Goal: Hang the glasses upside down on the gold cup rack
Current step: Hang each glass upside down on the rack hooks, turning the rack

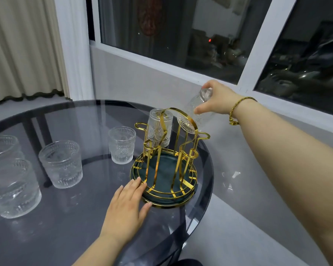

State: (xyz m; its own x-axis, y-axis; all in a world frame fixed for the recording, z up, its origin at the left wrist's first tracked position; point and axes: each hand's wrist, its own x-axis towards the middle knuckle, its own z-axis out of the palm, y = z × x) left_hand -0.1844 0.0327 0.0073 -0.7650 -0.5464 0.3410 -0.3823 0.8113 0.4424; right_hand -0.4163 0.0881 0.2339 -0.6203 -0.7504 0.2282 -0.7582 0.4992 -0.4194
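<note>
The gold cup rack (pixel 185 150) stands on a dark green round tray (pixel 167 198) near the right edge of the glass table. One embossed clear glass (pixel 159 129) hangs upside down on a far-left prong. My right hand (pixel 217 98) grips a second glass (pixel 197 110) by its base, tilted mouth-down over the rack's upper right side. My left hand (pixel 127 206) lies flat on the table, fingers apart, fingertips touching the tray's near-left rim. Three upright glasses stand on the table: one beside the rack (pixel 122 144), one farther left (pixel 61 164), one large at the near left (pixel 12 185).
The round smoked-glass table (pixel 65 237) ends just right of the tray. A grey wall and dark window lie behind the rack. Cream curtains hang at the far left. Another glass (pixel 2 146) peeks in at the left edge.
</note>
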